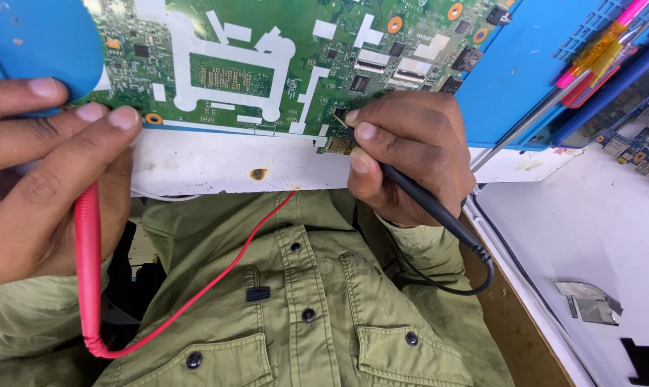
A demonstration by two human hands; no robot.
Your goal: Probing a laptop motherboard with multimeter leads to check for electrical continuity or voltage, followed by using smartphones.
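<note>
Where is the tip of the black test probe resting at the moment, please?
In the head view, the black probe is pinched in the right hand, its tip touching the lower edge of the green circuit board, right of centre, just above the white table edge.

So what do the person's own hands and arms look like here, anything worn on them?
Both hands are bare: no gloves, rings or watch show on the left hand or the right hand. Fingernails are short and unpainted. The arms are covered by long sleeves of an olive-green buttoned shirt with dark snap buttons and flap chest pockets. The left wrist is mostly out of frame.
</note>
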